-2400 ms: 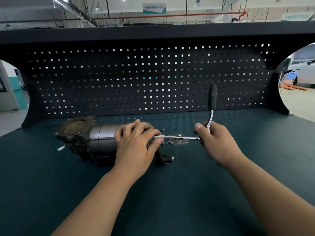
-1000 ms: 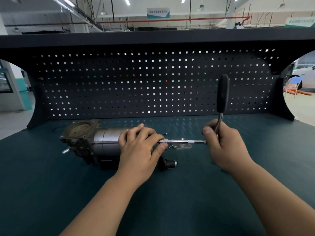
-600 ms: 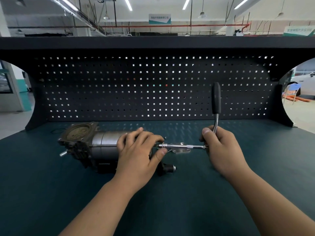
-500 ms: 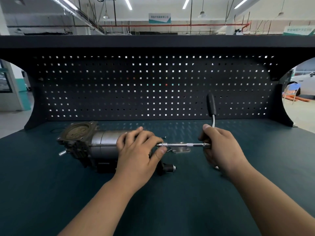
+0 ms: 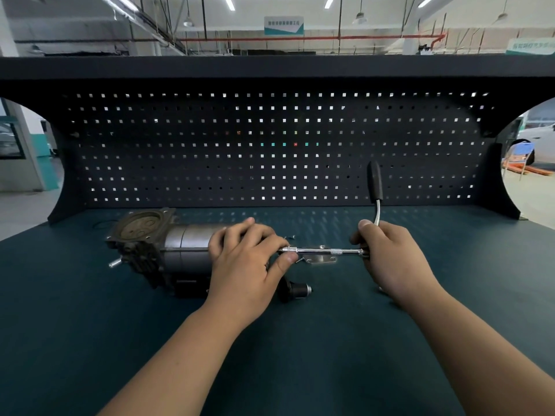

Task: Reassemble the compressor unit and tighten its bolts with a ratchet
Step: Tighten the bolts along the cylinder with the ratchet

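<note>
The compressor unit (image 5: pixel 186 250) lies on its side on the bench top (image 5: pixel 300 340), with the square head plate at its left end and the round motor body running to the right. The left hand (image 5: pixel 246 259) is clamped over the right end of that body, fingers curled across the top and thumb tucked beside the end face, just where the extension bar (image 5: pixel 324 251) meets the unit. The bar runs level out to the right of the compressor. The right hand (image 5: pixel 387 253) is wrapped round the ratchet (image 5: pixel 375 184) at its head, at the bar's outer end, and the black handle stands up behind it. The socket and bolt are hidden under the left fingers, so I cannot tell how far the bolt is seated.

This looks like running down a bolt in the compressor's right end. To do it well, the bar should stay in line with the bolt, parallel to the motor body, or the socket may ride off the head. The left hand has two jobs: pinning the unit against rolling and steadying the socket. A grip this close to the ratchet head gives little leverage, which suits spinning the bolt in. The final pull likely wants the hand up on the black grip, in short swings. A small bracket plate (image 5: pixel 319 260) lies under the bar, just right of the compressor, and could be knocked
</note>
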Demonstrator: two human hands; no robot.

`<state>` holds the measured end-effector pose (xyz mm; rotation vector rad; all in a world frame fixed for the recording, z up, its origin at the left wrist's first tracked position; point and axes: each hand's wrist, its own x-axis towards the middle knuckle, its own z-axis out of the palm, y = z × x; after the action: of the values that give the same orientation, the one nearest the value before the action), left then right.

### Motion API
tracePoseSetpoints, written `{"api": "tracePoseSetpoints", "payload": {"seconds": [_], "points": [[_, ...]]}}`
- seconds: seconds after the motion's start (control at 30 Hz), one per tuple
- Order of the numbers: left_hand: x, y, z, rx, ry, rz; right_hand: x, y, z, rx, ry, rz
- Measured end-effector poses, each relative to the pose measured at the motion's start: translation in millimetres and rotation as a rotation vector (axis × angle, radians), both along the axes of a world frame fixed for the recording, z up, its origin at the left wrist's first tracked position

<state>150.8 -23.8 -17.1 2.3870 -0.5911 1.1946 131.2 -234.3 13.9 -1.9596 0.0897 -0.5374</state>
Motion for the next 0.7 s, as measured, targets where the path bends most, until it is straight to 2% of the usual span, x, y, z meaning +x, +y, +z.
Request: {"api": "tracePoseSetpoints", "payload": {"seconds": [0.2,0.33,0.47,0.53,0.63,0.7], "points": [[1,1,-1,0.001,-0.006,-0.010,-10,-6,-7,-0.380,-0.432,0.028],[0,1,0,0.008,0.007,-0.004,-9,-9,-9,-0.438,-0.552,0.040],[-1,1,0,0.007,0.026,-0.001,-7,-8,-10,-0.364,-0.492,0.062],[-1,1,-1,0.010,0.033,-0.004,-5,-5,-9,-0.261,-0.408,0.049],[-1,1,-1,0.014,0.033,-0.007,-2,1,-2,0.013,-0.187,0.036],[-1,1,-1,0.010,0.022,-0.011,0,3,4,0.298,0.008,0.133]]}}
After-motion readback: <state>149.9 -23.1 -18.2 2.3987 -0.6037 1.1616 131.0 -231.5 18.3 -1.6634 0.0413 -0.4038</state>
